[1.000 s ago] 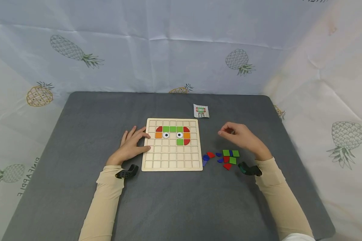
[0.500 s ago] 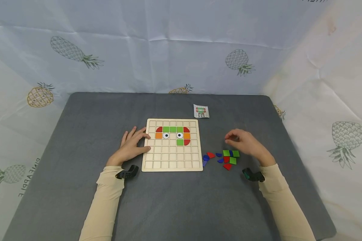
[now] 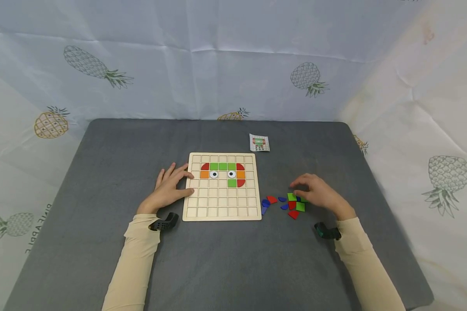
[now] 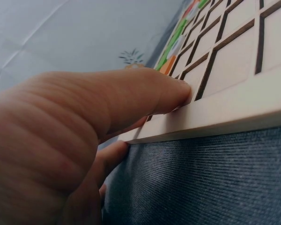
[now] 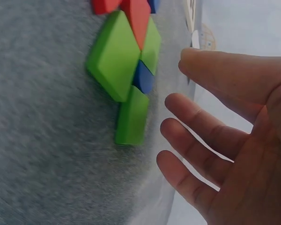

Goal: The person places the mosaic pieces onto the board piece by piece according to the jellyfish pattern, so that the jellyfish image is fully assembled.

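The right hand (image 3: 318,191) hovers over the far right part of a loose group of coloured pieces, its fingers loosely bent, with a moderate gap between thumb and forefinger and nothing held; the right wrist view shows its fingertips apart from the pieces. Just below it lie a green square (image 3: 291,197), a nearer green square (image 3: 300,207), a red square (image 3: 292,205) touching them, and a further green piece partly hidden by the hand. To the left, between these and the board, are two small blue pieces (image 3: 284,207), a red piece (image 3: 272,200) and a blue round piece (image 3: 265,203). The left hand (image 3: 169,188) has its fingers spread wide and rests on the left edge of the wooden board (image 3: 222,213), thumb and forefinger on top. In the board's far half sit green squares, red rounded pieces, orange squares and two eye pieces (image 3: 231,174). Just beyond its far right corner lies a small picture card (image 3: 259,143) on the grey table (image 3: 218,263). A pineapple-printed curtain (image 3: 202,65) hangs behind.
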The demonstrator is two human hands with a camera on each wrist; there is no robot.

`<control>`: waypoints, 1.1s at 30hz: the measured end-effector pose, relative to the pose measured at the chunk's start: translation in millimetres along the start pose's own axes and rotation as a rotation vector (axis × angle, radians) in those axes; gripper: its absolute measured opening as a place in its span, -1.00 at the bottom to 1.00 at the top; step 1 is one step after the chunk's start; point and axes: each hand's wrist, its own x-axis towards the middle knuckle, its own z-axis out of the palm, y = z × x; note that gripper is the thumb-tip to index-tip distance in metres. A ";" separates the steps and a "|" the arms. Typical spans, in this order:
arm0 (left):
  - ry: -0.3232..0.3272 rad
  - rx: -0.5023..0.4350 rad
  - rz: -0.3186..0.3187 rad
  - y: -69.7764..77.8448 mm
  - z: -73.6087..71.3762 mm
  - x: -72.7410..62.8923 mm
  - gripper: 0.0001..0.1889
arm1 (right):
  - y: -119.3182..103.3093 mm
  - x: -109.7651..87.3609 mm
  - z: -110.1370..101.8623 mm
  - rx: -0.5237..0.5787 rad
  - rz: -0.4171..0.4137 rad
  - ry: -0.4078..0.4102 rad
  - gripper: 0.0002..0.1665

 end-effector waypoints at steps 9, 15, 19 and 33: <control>-0.002 0.000 -0.005 1.3 -2.0 -0.8 -0.63 | -5.7 -3.5 9.5 -0.053 0.058 -0.034 -0.71; 0.006 0.005 0.001 1.0 -0.9 -0.6 -0.63 | -9.4 -3.8 11.7 -0.098 0.087 -0.053 -0.71; 0.007 0.006 0.000 1.4 -1.0 -0.7 -0.63 | -12.1 -3.8 13.2 -0.129 0.092 -0.049 -0.74; -0.001 0.001 -0.002 1.5 -1.3 -1.0 -0.63 | -10.9 0.1 13.7 -0.125 0.063 -0.002 -0.88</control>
